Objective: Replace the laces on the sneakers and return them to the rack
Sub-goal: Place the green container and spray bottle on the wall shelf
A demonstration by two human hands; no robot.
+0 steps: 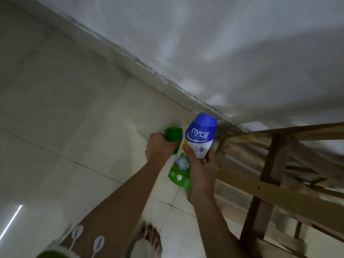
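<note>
No sneakers or laces are in view. My left hand [158, 146] grips a green bottle [178, 175] just below its green cap, above the tiled floor. My right hand [201, 170] holds a white Nycil powder bottle [200, 138] with a blue cap, upright and right beside the green bottle. The two bottles overlap, and the green bottle's lower part shows beside my right thumb. The wooden rack [270, 189] stands just to the right of my right hand, and its visible slats look bare.
A white wall [223, 53] runs diagonally behind the bottles and meets the pale tiled floor [65, 108]. My bare foot [150, 239] stands on the tiles at the bottom. The picture is blurred by motion.
</note>
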